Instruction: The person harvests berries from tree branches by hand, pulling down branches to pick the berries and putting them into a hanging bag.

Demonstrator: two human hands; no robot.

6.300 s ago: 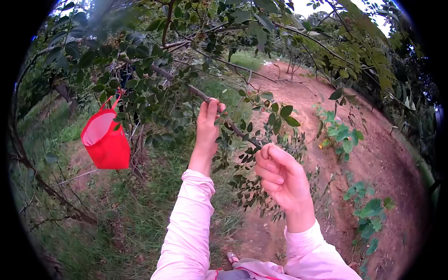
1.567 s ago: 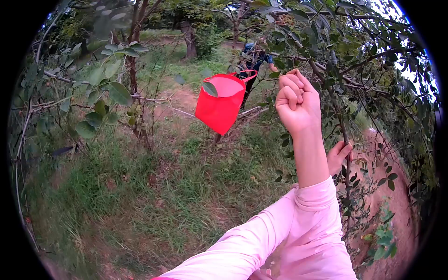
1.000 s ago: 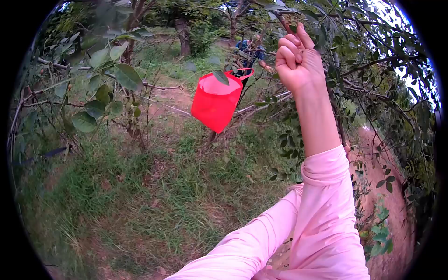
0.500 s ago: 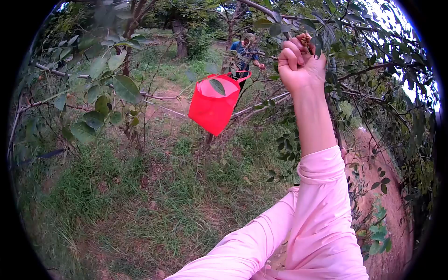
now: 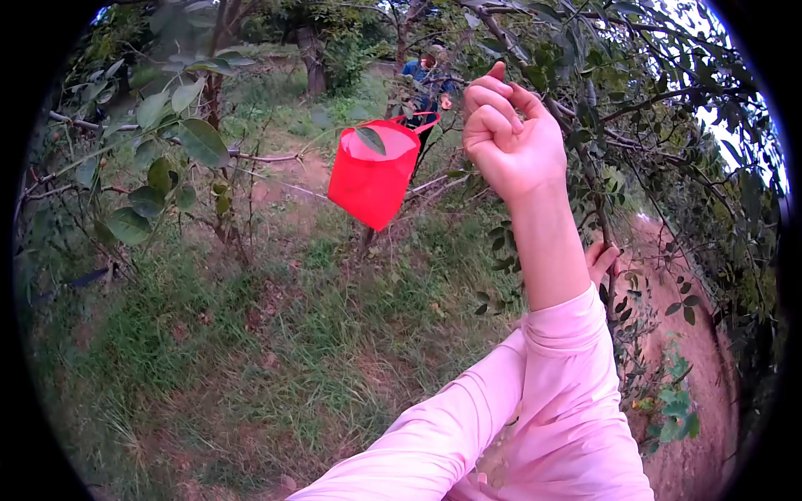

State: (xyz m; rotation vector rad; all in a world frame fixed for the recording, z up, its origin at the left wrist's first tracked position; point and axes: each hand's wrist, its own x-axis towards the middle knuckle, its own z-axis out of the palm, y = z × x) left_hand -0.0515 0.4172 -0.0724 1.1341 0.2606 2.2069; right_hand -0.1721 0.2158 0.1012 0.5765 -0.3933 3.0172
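Observation:
My right hand (image 5: pixel 514 138) is raised in front of the leafy branches, palm toward me. Its fingers are curled in and the thumb is bent over beside them. Whatever may be inside the fingers is hidden. Lower and farther right, my left hand (image 5: pixel 601 257) shows only in part behind the right forearm. Its fingers bend around a thin upright branch (image 5: pixel 612 292). The left arm passes behind the right one. A red bag (image 5: pixel 373 179) with handles hangs among the branches left of my right hand, its top gaping and a green leaf (image 5: pixel 370 140) in front of it.
A person in blue (image 5: pixel 428 75) stands among trees beyond the bag. Leafy twigs (image 5: pixel 200 142) reach in from the left, and dense foliage (image 5: pixel 693 150) fills the right. Grass (image 5: pixel 251 359) covers the ground, with a bare dirt strip (image 5: pixel 685 376) at right.
My right hand has come down and left from the foliage; the brown, crinkled cluster at its fingertips no longer shows. My left fingers have come into clearer view on the branch.

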